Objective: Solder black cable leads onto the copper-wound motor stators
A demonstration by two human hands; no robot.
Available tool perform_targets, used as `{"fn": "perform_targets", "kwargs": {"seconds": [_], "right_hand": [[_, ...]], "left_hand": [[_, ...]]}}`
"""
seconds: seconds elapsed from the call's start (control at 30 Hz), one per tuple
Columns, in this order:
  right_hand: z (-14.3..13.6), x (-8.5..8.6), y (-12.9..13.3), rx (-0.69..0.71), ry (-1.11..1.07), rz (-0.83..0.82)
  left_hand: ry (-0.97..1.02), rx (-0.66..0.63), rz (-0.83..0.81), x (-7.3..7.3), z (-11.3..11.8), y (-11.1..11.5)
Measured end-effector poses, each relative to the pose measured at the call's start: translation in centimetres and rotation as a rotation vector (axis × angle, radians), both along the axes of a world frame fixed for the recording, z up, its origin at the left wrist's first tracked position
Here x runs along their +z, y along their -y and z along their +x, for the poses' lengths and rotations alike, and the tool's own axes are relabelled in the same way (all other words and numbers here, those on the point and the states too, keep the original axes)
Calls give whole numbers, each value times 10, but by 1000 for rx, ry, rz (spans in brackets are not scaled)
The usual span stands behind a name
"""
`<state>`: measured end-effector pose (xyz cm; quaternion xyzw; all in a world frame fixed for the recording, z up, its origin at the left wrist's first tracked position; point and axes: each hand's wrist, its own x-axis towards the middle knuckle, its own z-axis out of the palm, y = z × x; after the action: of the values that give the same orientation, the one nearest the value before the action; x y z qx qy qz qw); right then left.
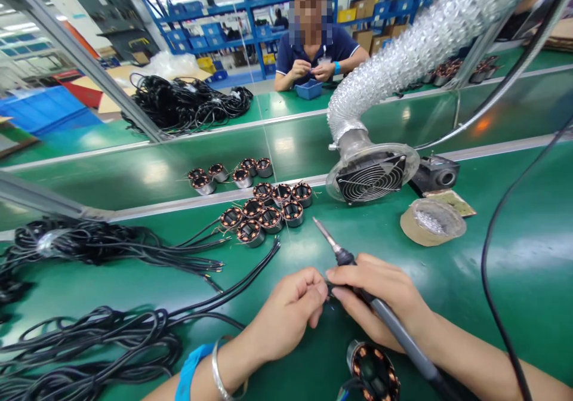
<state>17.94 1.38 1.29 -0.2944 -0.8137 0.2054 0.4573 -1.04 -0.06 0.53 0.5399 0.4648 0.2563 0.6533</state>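
Note:
My right hand (389,296) is closed around a soldering iron (385,314), whose bare metal tip points up and away from me. My left hand (295,305) is closed in a pinch beside the right fingertips. A small dark piece shows between the two hands, too little of it visible to name. Below them, near the bottom edge, lies a stator with copper windings (373,371), with thin coloured wires at its left side. More stators (271,219) stand grouped beyond my left hand. Black cables (250,278) with stripped ends reach toward them.
Coiled black cables (89,353) cover the left of the green bench (514,270). A fume fan (373,177) on a silver duct (403,55) hangs ahead. A tub (432,222) and a soldering iron stand (436,174) sit at right. Across the conveyor, a person (317,55) handles something small.

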Motion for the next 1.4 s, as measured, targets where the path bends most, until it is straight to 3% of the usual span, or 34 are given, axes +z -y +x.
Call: {"fn": "perform_targets", "kwargs": {"seconds": [0.13, 0.27, 0.33, 0.57, 0.7, 1.07, 1.17, 1.27, 1.4], "right_hand": [[-5, -3, 1, 37, 8, 20], [0, -6, 1, -5, -11, 41], [2, -7, 2, -12, -9, 23], [-2, -11, 6, -23, 21, 3], [-4, -10, 7, -43, 9, -6], [-5, -10, 8, -23, -3, 0], [-5, -11, 8, -25, -10, 27], [-6, -14, 8, -49, -26, 75], [-8, -20, 9, -75, -22, 134]], "left_hand": [[-51, -54, 67, 6, -2, 1], [-294, -53, 295, 20, -2, 0], [-326, -34, 324, 21, -2, -1], [109, 150, -166, 3, 8, -1], [251, 171, -334, 2, 11, 1], [305, 143, -392, -2, 14, 2], [275, 121, -335, -2, 15, 2], [240, 173, -272, 1, 17, 3], [246, 224, -372, 4, 18, 4]]}}
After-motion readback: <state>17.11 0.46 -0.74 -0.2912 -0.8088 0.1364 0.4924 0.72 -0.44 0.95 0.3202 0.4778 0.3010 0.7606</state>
